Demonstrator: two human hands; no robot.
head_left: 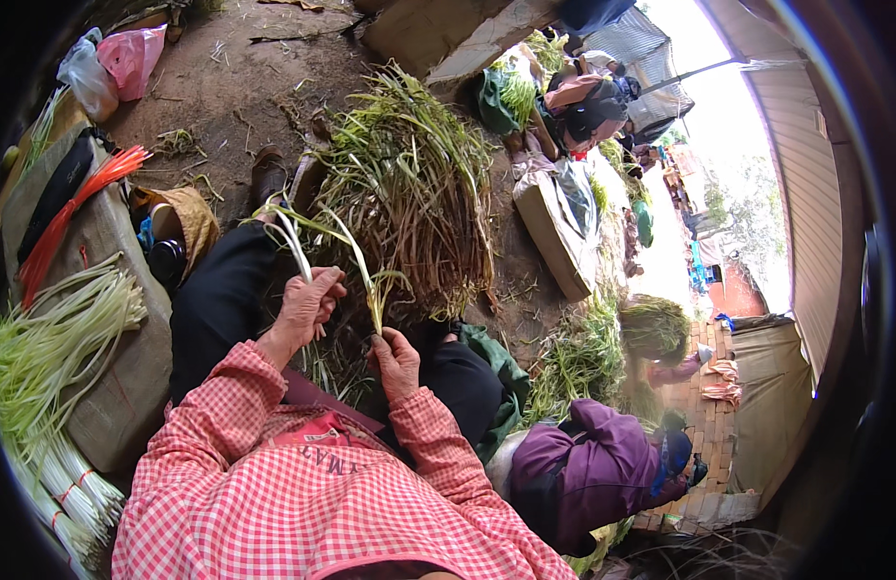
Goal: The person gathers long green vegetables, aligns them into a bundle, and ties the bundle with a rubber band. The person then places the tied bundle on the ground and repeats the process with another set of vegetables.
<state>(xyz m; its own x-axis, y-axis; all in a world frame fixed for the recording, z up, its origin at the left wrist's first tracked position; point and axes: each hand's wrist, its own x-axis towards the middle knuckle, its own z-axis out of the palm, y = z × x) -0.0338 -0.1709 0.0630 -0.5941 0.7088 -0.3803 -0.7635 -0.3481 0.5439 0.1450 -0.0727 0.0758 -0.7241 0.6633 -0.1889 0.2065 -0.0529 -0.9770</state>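
My left hand [309, 302] is closed round a few pale stalks [294, 246], white below with green tops. Just to its right, my right hand [395, 360] pinches the lower end of a yellowed leaf [378, 304], which is joined to or lies against a white and green stalk [357, 254]; I cannot tell which. Both hands are above my lap, a short way apart. Beyond them, a big heap of leafy green stalks with reddish-brown lower ends [412, 188] lies on the dirt ground.
At the left, a covered block [122, 391] bears red plastic ties [71, 217] and cleaned pale stalks [71, 326], with banded bundles [85, 486] beside it. A co-worker in purple [586, 464] sits close at the right. Greens [578, 362] and a long block [553, 232] lie beyond.
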